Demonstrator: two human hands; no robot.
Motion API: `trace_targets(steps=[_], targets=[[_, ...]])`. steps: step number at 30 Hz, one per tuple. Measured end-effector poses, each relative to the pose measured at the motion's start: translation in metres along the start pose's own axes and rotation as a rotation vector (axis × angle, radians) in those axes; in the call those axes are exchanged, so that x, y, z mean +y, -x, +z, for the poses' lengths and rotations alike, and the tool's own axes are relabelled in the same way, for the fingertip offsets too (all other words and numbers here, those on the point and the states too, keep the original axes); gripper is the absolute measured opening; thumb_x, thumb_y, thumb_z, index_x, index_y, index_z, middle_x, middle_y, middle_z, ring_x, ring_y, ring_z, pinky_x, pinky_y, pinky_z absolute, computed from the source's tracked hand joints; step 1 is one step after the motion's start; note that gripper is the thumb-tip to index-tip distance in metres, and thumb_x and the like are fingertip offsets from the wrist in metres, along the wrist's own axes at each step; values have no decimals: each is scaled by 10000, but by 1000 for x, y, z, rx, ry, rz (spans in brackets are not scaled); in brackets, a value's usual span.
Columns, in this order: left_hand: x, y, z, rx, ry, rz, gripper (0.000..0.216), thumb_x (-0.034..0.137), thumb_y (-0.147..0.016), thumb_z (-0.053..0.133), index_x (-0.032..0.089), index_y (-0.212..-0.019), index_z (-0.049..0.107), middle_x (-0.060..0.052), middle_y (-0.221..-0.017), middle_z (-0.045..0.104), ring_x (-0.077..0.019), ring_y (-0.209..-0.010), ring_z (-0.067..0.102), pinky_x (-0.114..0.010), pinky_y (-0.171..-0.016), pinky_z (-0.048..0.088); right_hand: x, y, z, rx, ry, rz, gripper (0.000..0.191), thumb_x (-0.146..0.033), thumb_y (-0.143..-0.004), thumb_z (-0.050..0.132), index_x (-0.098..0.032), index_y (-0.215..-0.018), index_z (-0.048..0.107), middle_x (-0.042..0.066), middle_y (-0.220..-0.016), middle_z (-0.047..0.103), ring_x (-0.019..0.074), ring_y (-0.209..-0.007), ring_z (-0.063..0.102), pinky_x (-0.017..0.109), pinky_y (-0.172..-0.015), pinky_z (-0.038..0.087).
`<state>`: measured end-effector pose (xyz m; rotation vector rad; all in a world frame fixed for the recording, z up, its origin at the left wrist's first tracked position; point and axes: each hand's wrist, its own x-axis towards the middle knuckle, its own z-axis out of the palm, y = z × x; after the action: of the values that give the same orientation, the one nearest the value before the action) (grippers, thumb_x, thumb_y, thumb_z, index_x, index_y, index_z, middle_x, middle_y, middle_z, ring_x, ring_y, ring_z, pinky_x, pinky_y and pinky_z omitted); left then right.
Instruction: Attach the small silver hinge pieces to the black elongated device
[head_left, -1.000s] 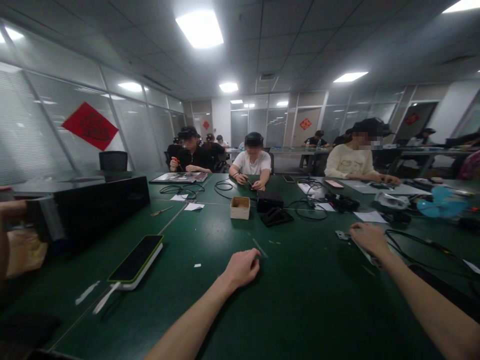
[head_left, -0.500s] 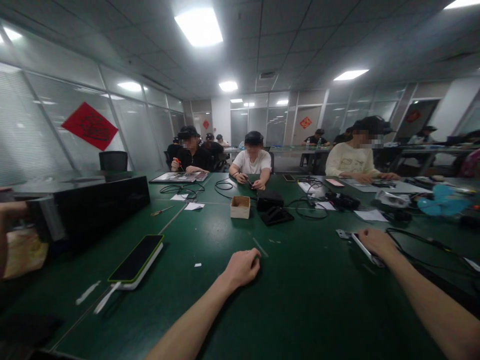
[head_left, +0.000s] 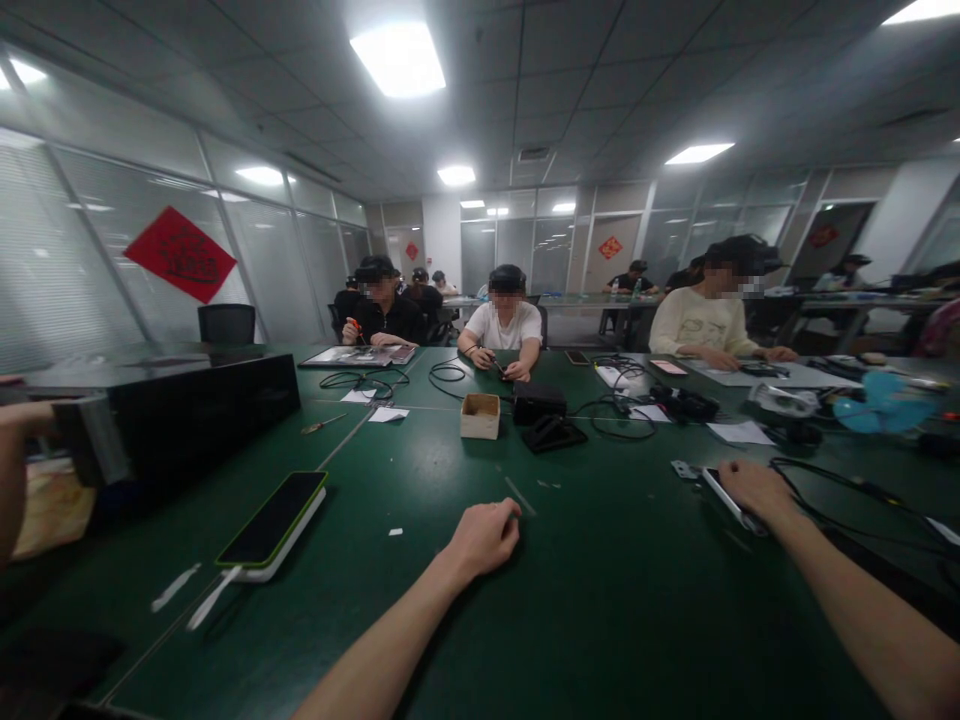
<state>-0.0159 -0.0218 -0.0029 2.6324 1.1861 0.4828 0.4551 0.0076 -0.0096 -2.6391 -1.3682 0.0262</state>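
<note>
My left hand (head_left: 486, 538) rests on the green tabletop (head_left: 585, 600) near the middle, its fingers curled in and nothing seen in them. To the right, my right hand (head_left: 750, 492) lies over a flat, white-edged device (head_left: 726, 497), fingers bent down on it; the hand covers much of the device, so its kind is unclear. A small metal piece (head_left: 684, 469) sits just left of that device. Farther left, a phone with a green-yellow edge (head_left: 274, 520) lies on a white slab, with a white cable (head_left: 215, 598) at its near end.
Beyond my hands stand a small open box (head_left: 480, 418) and a black case (head_left: 540, 402). Black cables (head_left: 832, 490) loop at the right, near a blue fan (head_left: 885, 402). A large black panel (head_left: 202, 430) stands at the left. Several people sit across the table.
</note>
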Motion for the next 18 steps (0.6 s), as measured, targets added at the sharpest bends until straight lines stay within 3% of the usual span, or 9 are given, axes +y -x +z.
trace_targets(steps=[5,10,18], targets=[[-1,-1,2,6,-30,1,204,211,-889,408,177,-1036,545,-41,-868,661,-173,-776,628,-277,-741,462,-1,2,0,12,-10,53,536,-311,-897,242,28,-1023,637,295,-1017,629,347,-944,614,366,-706,459],[-2,-1,3,8,-57,7,213,210,-877,420,183,-1046,547,-39,-854,663,-180,-769,632,-272,-726,462,-2,2,-2,-2,10,-11,402,-218,-870,326,-40,-1028,651,233,-1114,623,307,-1031,588,333,-808,437],[1,0,-2,-19,-44,-4,198,213,-885,413,185,-1022,553,-37,-865,660,-170,-767,626,-266,-722,463,3,2,-13,-47,7,12,346,-271,-866,408,-112,-794,707,199,-901,679,298,-864,637,327,-679,443]])
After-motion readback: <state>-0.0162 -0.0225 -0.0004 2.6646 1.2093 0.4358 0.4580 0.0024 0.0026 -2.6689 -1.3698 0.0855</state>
